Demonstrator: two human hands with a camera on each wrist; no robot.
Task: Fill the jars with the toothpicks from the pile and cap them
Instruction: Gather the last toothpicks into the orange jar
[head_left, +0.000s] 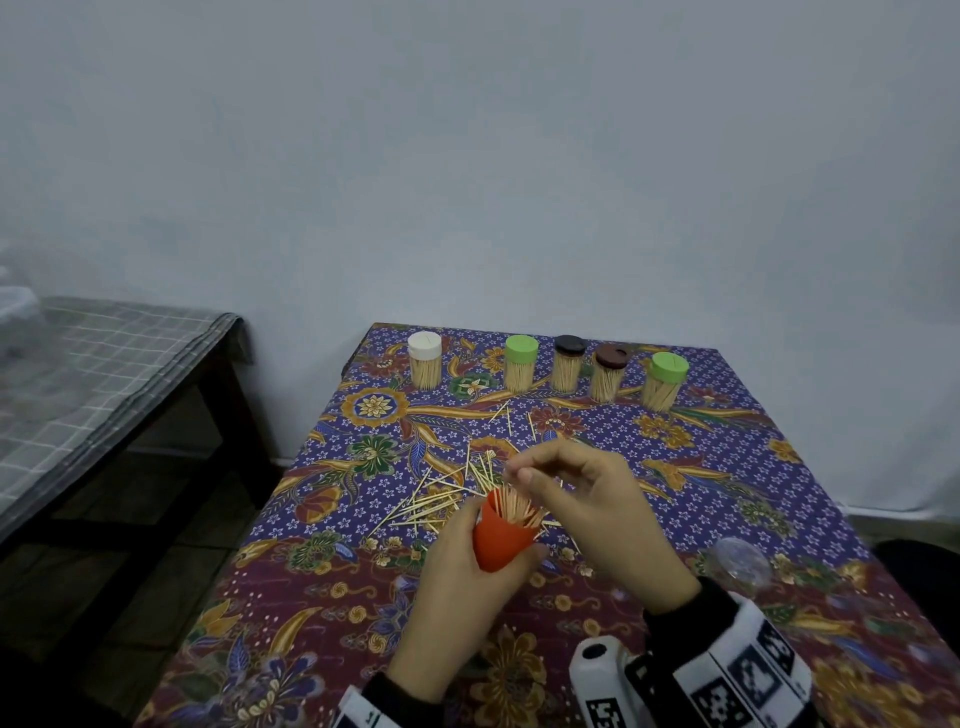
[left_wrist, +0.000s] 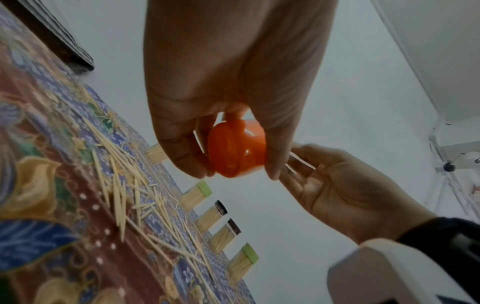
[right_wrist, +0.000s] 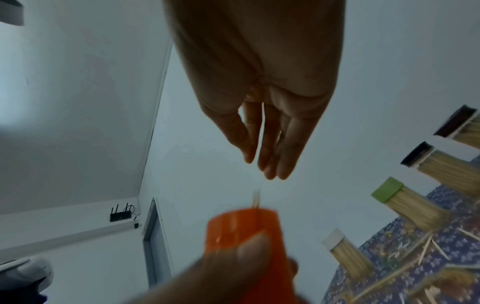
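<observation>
An orange jar (head_left: 503, 540) is gripped in the left hand (head_left: 462, 587), fingers and thumb curled round its wall, and it is held tilted above the near middle of the table (head_left: 727, 499). Toothpicks (head_left: 517, 506) are seen bristling out of its open mouth. The right hand (head_left: 597, 514) is held just above that mouth, fingers loosely bent with the tips drawn together; whether a toothpick is pinched there cannot be told through the blur. The pile (head_left: 441, 499) is spread on the cloth just beyond and left of the jar. Five capped jars are lined up along the far edge: a white-capped jar (head_left: 425, 361) at the left, then a green-capped jar (head_left: 521, 364), a black-capped jar (head_left: 568, 364), a brown-capped jar (head_left: 609, 371), and another green one (head_left: 665, 381) at the right. A clear jar (head_left: 740, 564) is seen lying near the right wrist.
</observation>
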